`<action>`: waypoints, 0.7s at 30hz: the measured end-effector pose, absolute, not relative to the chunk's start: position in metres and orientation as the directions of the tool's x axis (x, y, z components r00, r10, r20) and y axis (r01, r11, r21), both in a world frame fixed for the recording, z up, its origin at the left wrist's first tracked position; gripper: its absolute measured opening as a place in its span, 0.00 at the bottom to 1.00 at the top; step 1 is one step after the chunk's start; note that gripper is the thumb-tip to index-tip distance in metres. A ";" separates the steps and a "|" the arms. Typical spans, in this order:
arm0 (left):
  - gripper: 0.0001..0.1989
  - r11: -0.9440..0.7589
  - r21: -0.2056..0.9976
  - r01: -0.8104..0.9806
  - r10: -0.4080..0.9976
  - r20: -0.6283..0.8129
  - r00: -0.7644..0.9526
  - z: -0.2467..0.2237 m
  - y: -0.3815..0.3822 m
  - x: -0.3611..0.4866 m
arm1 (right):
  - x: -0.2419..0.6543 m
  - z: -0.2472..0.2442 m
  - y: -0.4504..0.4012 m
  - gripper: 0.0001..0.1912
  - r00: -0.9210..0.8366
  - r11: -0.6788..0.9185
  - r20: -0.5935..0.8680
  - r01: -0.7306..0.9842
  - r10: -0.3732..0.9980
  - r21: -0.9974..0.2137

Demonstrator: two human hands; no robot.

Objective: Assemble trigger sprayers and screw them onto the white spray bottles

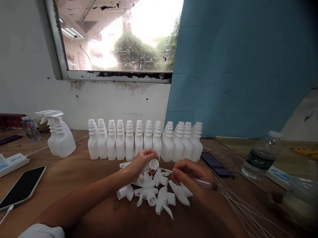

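Observation:
My left hand (139,164) is closed around a white trigger spray head (153,165), its round collar facing right. In my right hand (189,172) is a slim tool (204,184) with a clear handle and a thin metal shaft. The shaft's tip reaches the rim of the collar; whether it touches or goes inside I cannot tell. Below both hands lies a loose pile of white trigger spray heads (164,197). Just behind them, a row of white open-necked bottles (112,141) stands upright.
Two bottles with spray heads (63,139) stand at left, near a phone (21,186) and power strip (11,165). Thin white tubes (241,209) lie at right. Another phone (216,164), a water bottle (262,157) and a clear plastic container (301,200) are also there.

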State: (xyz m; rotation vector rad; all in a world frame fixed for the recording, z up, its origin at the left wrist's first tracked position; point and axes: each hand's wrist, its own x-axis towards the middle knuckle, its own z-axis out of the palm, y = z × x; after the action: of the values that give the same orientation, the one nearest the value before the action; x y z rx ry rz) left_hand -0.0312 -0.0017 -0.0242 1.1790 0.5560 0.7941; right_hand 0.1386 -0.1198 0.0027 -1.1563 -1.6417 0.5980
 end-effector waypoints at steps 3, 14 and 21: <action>0.07 0.147 0.959 -0.241 0.794 0.031 0.607 -0.022 -0.002 -0.030 | 0.137 0.001 -0.120 0.14 -0.060 0.420 0.439 0.430 0.896 -0.799; 0.10 0.166 0.970 -0.179 0.772 -0.015 0.636 -0.028 0.002 -0.033 | 0.152 0.005 -0.121 0.14 0.354 0.350 0.524 0.450 0.775 -0.822; 0.10 0.173 0.969 -0.176 0.763 -0.019 0.646 -0.031 0.004 -0.032 | 0.159 0.009 -0.121 0.16 0.193 0.324 0.433 0.421 0.881 -0.847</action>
State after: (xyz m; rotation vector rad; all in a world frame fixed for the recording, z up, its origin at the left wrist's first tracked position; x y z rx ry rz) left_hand -0.0321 0.0043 -0.0313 1.2246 0.5866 0.7231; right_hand 0.1589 -0.1209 0.0086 -1.2842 -1.4198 0.4951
